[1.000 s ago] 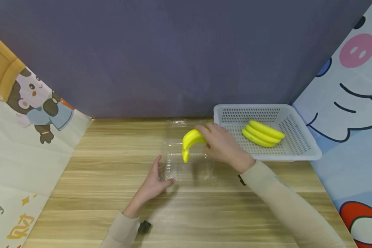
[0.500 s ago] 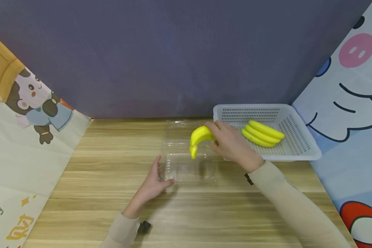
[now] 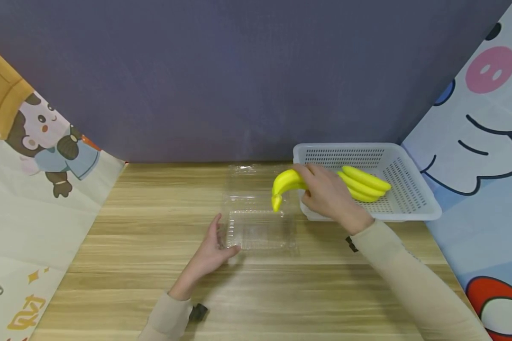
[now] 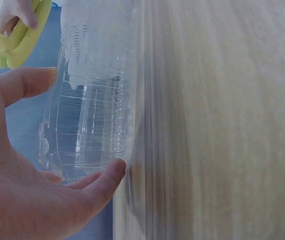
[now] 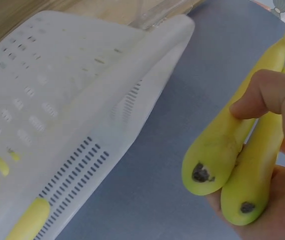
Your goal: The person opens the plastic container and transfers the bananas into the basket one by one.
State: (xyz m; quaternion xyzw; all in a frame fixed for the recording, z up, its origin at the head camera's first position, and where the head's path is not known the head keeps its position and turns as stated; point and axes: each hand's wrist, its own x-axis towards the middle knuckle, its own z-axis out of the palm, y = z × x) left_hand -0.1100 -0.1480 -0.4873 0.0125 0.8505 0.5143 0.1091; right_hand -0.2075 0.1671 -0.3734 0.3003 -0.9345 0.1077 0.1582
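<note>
A bunch of bananas [image 3: 287,183], at least two joined at the stem, hangs in the air in my right hand [image 3: 329,193]. That hand grips it near the basket's left side; in the right wrist view the dark tips of two bananas [image 5: 210,165] show. My left hand [image 3: 209,251] spans the near-left corner of a clear plastic clamshell box [image 3: 258,232]. The thumb lies at the box's front and the fingers at its left side. With its lid [image 3: 256,180] folded back, the box stands open and nothing shows inside.
A white perforated basket [image 3: 416,189] stands at the back right of the wooden table [image 3: 153,203]. Another bunch of bananas [image 3: 364,182] lies in it, partly behind my right hand. A dark panel [image 3: 239,85] rises along the table's back edge.
My right hand has moved right and slightly back with the bananas, from above the clear box toward the basket. The left hand and the box have stayed in place.
</note>
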